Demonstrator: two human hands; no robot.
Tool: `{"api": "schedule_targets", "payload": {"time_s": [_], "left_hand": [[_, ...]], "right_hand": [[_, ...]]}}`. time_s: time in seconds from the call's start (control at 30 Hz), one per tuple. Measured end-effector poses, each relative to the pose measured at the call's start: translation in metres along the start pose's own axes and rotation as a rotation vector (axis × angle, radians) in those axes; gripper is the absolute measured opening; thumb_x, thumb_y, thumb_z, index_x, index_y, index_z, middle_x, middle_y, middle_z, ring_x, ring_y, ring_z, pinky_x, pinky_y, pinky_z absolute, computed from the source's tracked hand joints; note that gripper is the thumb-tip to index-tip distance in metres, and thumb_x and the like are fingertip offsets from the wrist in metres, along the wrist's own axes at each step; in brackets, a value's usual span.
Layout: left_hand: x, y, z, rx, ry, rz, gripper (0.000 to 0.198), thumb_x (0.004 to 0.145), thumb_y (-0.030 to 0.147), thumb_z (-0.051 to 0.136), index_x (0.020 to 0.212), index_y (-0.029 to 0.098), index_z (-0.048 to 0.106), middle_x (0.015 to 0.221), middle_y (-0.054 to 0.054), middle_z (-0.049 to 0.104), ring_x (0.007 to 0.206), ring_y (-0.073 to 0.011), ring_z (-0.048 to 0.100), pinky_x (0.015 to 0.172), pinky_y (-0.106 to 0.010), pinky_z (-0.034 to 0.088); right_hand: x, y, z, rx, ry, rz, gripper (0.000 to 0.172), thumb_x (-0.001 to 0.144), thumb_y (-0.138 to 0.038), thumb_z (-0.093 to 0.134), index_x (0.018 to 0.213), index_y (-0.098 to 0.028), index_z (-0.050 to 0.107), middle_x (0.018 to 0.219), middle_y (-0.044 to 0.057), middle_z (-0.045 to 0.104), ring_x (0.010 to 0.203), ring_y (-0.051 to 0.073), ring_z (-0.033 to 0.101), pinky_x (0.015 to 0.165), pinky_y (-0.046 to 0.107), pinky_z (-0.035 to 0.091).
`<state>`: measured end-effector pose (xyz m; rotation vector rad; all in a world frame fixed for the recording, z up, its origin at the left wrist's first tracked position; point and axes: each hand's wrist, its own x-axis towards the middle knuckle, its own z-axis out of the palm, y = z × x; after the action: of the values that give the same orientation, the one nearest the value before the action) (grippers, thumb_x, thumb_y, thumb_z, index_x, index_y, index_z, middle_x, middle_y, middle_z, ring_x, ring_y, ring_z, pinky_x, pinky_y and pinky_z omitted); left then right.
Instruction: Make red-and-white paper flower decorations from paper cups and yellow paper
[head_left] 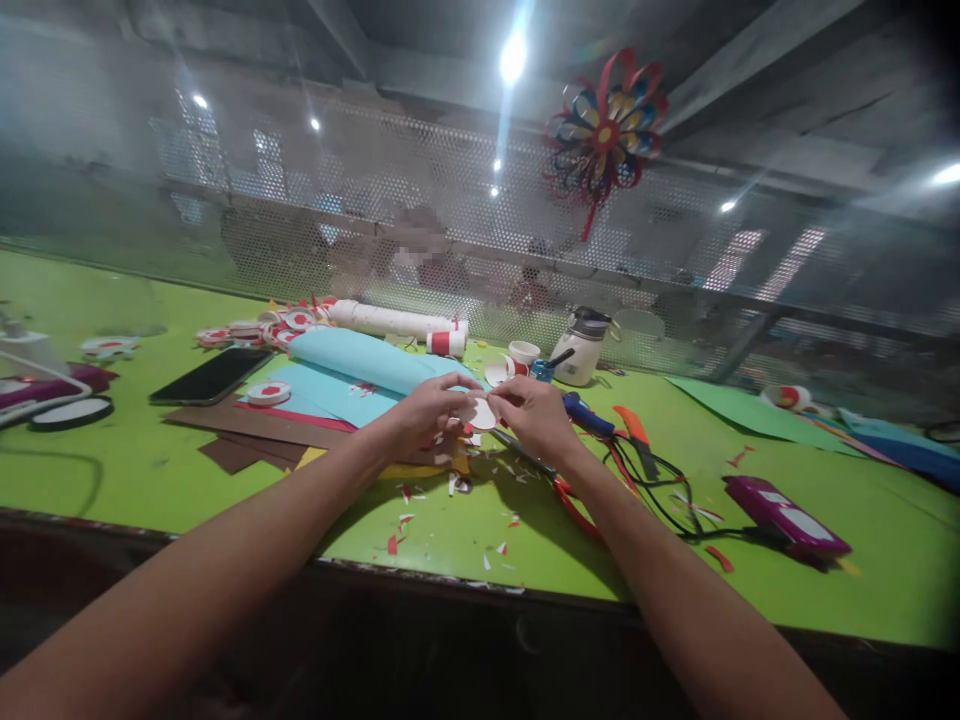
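Observation:
My left hand (429, 410) grips a small white paper disc (481, 414), perhaps the bottom of a paper cup, by its left side. At the disc's right edge, the fingers of my right hand (536, 418) are pinched together. Whether they hold the disc itself or a small bit on it is too small to tell. Scissors (576, 507) with red handles lie under my right wrist, partly hidden. Red and white paper scraps (405, 520) are scattered below my hands. Light blue paper sheets (360, 362) lie behind my left hand.
Right of my hands are a blue-handled tool (589, 413), an orange cutter (634, 428), black cables and a purple box (787, 520). A phone (212, 376), brown paper (255, 425) and cut cup pieces (298, 320) lie left. A jug (581, 348) and stacked cups (397, 319) stand behind.

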<state>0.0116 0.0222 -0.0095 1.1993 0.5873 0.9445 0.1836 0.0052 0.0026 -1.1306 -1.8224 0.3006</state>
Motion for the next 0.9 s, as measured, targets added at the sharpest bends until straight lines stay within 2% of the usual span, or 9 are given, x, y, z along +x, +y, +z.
{"api": "schedule_targets", "payload": {"time_s": [0.1, 0.2, 0.33, 0.47, 0.7, 0.9], "left_hand": [[-0.001, -0.003, 0.002, 0.032, 0.079, -0.012, 0.030, 0.062, 0.014, 0.072, 0.089, 0.014, 0.058, 0.065, -0.004, 0.064, 0.051, -0.0105, 0.056, 0.047, -0.020, 0.042], [0.002, -0.007, 0.001, 0.015, 0.167, 0.030, 0.027, 0.064, 0.015, 0.072, 0.087, 0.014, 0.058, 0.062, -0.002, 0.062, 0.048, -0.0088, 0.054, 0.046, -0.019, 0.041], [0.010, -0.011, -0.003, -0.002, 0.266, 0.107, 0.027, 0.065, 0.011, 0.068, 0.088, 0.016, 0.055, 0.067, -0.002, 0.064, 0.050, -0.0086, 0.055, 0.046, -0.019, 0.041], [0.013, -0.013, -0.005, -0.020, 0.312, 0.189, 0.037, 0.063, 0.011, 0.065, 0.098, 0.017, 0.054, 0.079, -0.003, 0.066, 0.059, -0.0118, 0.060, 0.052, -0.022, 0.046], [0.009, -0.013, 0.001, -0.051, 0.256, 0.214, 0.037, 0.064, 0.016, 0.068, 0.099, 0.015, 0.056, 0.078, -0.002, 0.065, 0.059, -0.0120, 0.060, 0.054, -0.023, 0.047], [0.002, -0.003, 0.003, -0.116, 0.130, 0.149, 0.033, 0.068, 0.032, 0.069, 0.095, 0.014, 0.061, 0.091, -0.008, 0.068, 0.077, -0.0168, 0.064, 0.069, -0.029, 0.051]], "right_hand": [[0.005, 0.010, 0.001, 0.106, -0.013, 0.091, 0.007, 0.072, -0.022, 0.066, 0.074, -0.019, 0.072, 0.068, 0.003, 0.067, 0.062, 0.016, 0.057, 0.062, 0.030, 0.044], [0.011, 0.024, 0.002, 0.227, -0.003, 0.206, 0.019, 0.076, -0.034, 0.065, 0.083, -0.017, 0.069, 0.067, 0.003, 0.067, 0.057, 0.015, 0.059, 0.055, 0.028, 0.047], [0.015, 0.037, 0.006, 0.350, -0.011, 0.320, 0.031, 0.072, -0.047, 0.068, 0.073, -0.016, 0.065, 0.061, 0.003, 0.065, 0.049, 0.011, 0.056, 0.049, 0.025, 0.048], [0.012, 0.032, 0.012, 0.434, -0.068, 0.364, 0.039, 0.067, -0.053, 0.072, 0.069, -0.014, 0.066, 0.059, 0.004, 0.065, 0.049, 0.011, 0.058, 0.050, 0.024, 0.049], [0.004, 0.016, 0.016, 0.587, -0.108, 0.404, 0.036, 0.065, -0.047, 0.076, 0.074, -0.013, 0.069, 0.061, 0.001, 0.065, 0.054, 0.011, 0.058, 0.056, 0.024, 0.048], [0.006, 0.014, 0.004, 0.710, -0.154, 0.478, 0.036, 0.063, -0.045, 0.078, 0.072, -0.012, 0.067, 0.063, 0.001, 0.064, 0.054, 0.009, 0.056, 0.054, 0.022, 0.046]]}}
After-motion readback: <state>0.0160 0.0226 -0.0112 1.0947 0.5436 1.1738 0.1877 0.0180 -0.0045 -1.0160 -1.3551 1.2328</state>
